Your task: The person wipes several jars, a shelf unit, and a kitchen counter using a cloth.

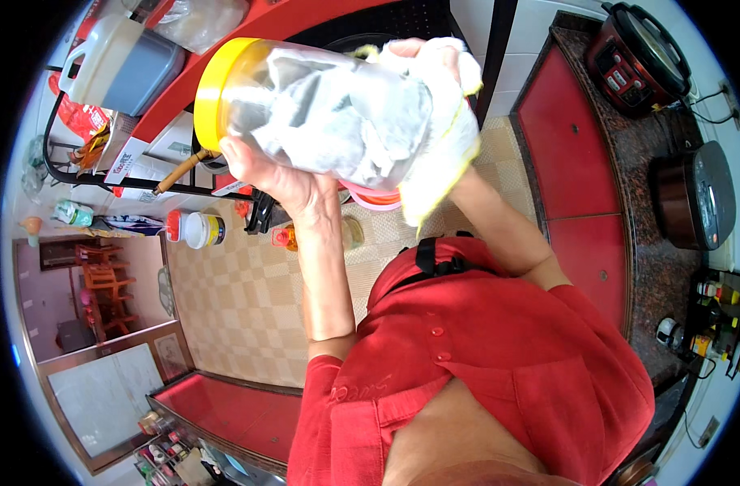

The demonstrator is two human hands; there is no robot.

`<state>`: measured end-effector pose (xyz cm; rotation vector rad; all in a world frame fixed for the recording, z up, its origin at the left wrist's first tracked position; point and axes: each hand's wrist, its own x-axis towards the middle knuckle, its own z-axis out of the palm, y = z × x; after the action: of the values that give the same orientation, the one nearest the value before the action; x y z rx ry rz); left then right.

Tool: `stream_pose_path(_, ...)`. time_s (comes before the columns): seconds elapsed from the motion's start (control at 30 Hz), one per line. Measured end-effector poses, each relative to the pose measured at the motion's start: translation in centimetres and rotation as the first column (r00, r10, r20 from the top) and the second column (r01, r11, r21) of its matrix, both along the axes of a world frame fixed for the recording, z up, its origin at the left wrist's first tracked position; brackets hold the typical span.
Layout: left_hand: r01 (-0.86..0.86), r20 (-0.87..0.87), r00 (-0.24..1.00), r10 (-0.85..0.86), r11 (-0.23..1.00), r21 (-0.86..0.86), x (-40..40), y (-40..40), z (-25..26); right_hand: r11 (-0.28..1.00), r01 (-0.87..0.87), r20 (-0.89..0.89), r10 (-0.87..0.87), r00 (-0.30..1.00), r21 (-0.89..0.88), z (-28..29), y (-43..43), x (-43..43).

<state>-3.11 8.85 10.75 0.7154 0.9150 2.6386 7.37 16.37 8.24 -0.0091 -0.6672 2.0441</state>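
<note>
A clear plastic jar [345, 115] with a yellow screw lid [215, 91] is held up sideways before me, its lid to the left. White and grey bundles show through its wall; I cannot tell what they are. My left hand [272, 179] grips the jar from below near the lid, the thumb by the lid's rim. A white cloth with yellow edging [446, 152] is bunched over the jar's base. My right hand [439, 54] holds this cloth against the jar, mostly covered by it, with only some fingers showing at the top.
Behind the jar stands a red-edged metal rack [163, 109] with a jug [127, 64] of bluish liquid. On the right, a granite counter [643, 279] bears a pressure cooker [637, 61] and a rice cooker [692, 194]. Under the jar, a pink basin [373, 197] and a bottle [285, 237] are partly hidden.
</note>
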Motion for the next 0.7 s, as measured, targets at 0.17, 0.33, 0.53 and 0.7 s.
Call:
stream_pose_path(0.17, 0.158, -0.344, 0.917, -0.204, 0.975, -0.158, -0.2, -1.3, 0.4, 0.992, -0.125, 0.346, 0.127, 0.93, -0.027, -0.7, 0.1, 1.6)
stream_pose_path(0.33, 0.375, -0.423, 0.755, -0.5, 0.859, -0.348, -0.6, -1.7, 0.1, 0.975, -0.18, 0.401, 0.217, 0.89, -0.126, 0.0, 0.5, 2.2)
stream_pose_path(0.53, 0.133, -0.348, 0.883, -0.314, 0.88, -0.457, 2.3, -2.0, 1.6, 0.958, 0.131, 0.527, -0.25, 0.812, 0.254, -0.3, 1.5, 2.0)
stream_pose_path(0.7, 0.138, -0.386, 0.865, -0.321, 0.891, -0.433, 1.6, -2.2, 0.5, 0.967, 0.075, 0.303, -0.149, 0.941, 0.243, -0.9, 0.1, 1.0)
